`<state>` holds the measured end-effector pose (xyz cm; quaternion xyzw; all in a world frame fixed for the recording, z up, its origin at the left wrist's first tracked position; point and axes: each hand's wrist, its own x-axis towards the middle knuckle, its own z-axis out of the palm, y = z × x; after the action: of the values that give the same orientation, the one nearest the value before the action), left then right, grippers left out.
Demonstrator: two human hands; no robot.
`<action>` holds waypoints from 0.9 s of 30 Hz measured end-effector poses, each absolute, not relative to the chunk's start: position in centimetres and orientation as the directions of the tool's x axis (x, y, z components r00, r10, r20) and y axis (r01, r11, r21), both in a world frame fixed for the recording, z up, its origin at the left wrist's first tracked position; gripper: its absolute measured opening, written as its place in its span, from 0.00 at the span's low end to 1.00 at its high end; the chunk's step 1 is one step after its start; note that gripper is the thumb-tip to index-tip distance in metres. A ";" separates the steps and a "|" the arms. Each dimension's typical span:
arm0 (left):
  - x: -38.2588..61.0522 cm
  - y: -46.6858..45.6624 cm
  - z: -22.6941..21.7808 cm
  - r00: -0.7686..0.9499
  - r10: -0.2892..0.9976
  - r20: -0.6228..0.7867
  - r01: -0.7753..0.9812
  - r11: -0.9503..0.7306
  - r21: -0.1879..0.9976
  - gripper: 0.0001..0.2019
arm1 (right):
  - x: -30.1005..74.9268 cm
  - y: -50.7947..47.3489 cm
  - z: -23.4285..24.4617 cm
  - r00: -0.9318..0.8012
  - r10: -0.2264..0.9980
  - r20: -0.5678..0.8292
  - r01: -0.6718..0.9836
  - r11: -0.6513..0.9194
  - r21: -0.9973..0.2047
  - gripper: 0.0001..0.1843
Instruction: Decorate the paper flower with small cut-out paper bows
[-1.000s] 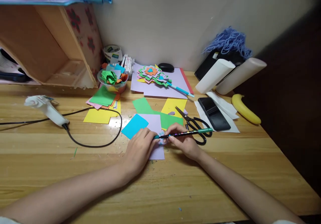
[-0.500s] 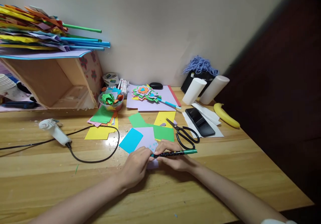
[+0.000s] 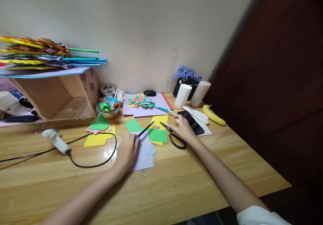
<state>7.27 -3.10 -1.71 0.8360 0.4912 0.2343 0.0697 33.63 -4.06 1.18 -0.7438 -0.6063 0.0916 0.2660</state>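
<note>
My left hand [image 3: 127,151] is closed around a black dotted pen [image 3: 144,130] with a green end, which slants up and to the right. That hand rests over lilac paper sheets [image 3: 143,162], one of which carries small blue marks. Stretched forward, my right hand [image 3: 183,127] has its fingers extended between the black scissors [image 3: 178,141] and the dark phone [image 3: 196,125], partly covering both. Its fingertips come near the blue stem of a layered paper flower [image 3: 138,99]. Green paper [image 3: 157,136] and yellow paper [image 3: 161,119] lie beside the scissors' blades.
A corded white glue gun [image 3: 55,141] lies at left, its cable looping across the table. Behind are a tub of paper scraps [image 3: 108,109], an open box [image 3: 87,90] topped with paper flowers, white rolls [image 3: 183,95] and a banana [image 3: 214,115]. The table's edge runs along the right.
My right hand has let go of the pen and moved forward and right, over the scissors. My left hand keeps the pen, now pointing up and right. The view has shifted.
</note>
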 end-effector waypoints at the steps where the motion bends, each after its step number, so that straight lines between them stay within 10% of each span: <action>1: 7.2 -2.7 -1.8 0.385 0.854 0.350 0.821 -0.490 0.293 0.14 | 35.2 -3.8 1.1 0.397 0.910 0.118 0.866 -0.329 -0.377 0.28; 13: 7.9 -5.9 -0.5 0.527 0.829 0.188 0.783 -0.559 0.272 0.14 | 40.7 -2.6 -0.8 0.588 0.807 0.060 0.780 -0.546 -0.306 0.31; 24: 8.0 -5.0 0.1 0.509 0.860 0.025 0.668 -0.413 0.619 0.09 | 38.4 -4.2 1.7 0.499 0.852 0.157 0.846 -0.441 -0.299 0.25; 27: 8.6 -4.1 1.4 0.521 0.853 -0.025 0.617 -0.357 0.701 0.10 | 36.3 -5.5 3.2 0.307 0.950 -0.053 0.891 -0.306 -0.336 0.14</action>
<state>8.56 -4.12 1.38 0.8047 0.4569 0.1755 0.3360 36.31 -5.54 3.19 -0.7989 -0.5760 0.1219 0.1227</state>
